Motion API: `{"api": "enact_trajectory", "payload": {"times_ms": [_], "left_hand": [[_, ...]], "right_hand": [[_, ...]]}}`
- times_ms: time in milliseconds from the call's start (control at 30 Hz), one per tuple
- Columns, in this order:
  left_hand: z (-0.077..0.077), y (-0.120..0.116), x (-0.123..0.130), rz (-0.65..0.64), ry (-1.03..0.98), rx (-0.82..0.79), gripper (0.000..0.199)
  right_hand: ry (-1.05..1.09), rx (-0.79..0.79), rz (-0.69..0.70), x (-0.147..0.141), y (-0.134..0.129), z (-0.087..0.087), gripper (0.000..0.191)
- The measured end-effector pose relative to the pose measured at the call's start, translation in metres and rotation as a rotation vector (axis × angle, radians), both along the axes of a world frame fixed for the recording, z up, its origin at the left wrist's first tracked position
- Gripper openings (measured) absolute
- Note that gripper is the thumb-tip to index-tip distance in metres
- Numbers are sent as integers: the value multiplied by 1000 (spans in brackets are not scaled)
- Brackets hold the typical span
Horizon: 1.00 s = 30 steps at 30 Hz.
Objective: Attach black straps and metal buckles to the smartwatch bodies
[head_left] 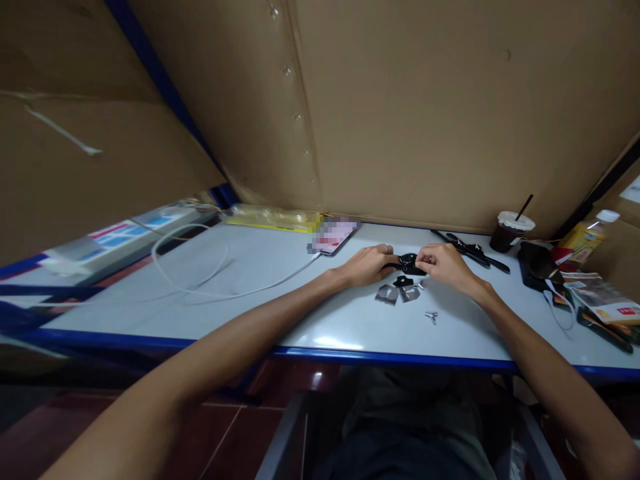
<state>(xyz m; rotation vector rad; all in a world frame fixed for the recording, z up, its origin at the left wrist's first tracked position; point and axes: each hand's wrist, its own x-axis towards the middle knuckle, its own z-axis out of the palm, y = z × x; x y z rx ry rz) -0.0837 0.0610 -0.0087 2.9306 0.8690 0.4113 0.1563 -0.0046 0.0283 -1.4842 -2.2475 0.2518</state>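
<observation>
A black tool that looks like a spokeshave (411,269) lies on the white table between my two hands. My left hand (373,265) is closed round its left handle, pressing it near the tabletop. Over its right part, the fingers of my right hand (440,263) are pinched together; whatever small thing is in them is hidden. Just in front are a small black cap piece (403,281), a flat metal blade (387,295) and a second metal blade (410,293). Small silver screws (431,317) lie closer to the table's front edge.
More black spokeshaves (475,252) lie behind my right hand. A lidded drink cup (511,232), a bottle (583,237), a black case (537,263) and packets (603,297) crowd the right. A phone (337,237) with a white cable (260,291) lies left. Cardboard (425,120) walls the back.
</observation>
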Motion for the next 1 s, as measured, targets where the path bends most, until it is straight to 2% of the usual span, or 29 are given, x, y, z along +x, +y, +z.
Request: {"api": "enact_trajectory", "payload": {"times_ms": [167,267,467,700,867,1000], "left_hand": [[0,0,0,5,3,-5,28],[1,0,0,4,-4,-5,29],[0,1,-1,-6,-8,-4,30],[2,-1,0,4,6,-5,31],[1,0,0,-2,-6,-19,30],[-1,1,0,-8,-16,-18,29]], "right_hand": [[-40,-262,154,-10,-13,10,10],[-70,-328,212,-13,-18,14,9],[-166,-245,131,-8,-16,10,19],[-159,-155,42,10,-8,12,17],[-208,-198,61,15,-6,11,16],[-172,-256,99,9,-10,13,10]]}}
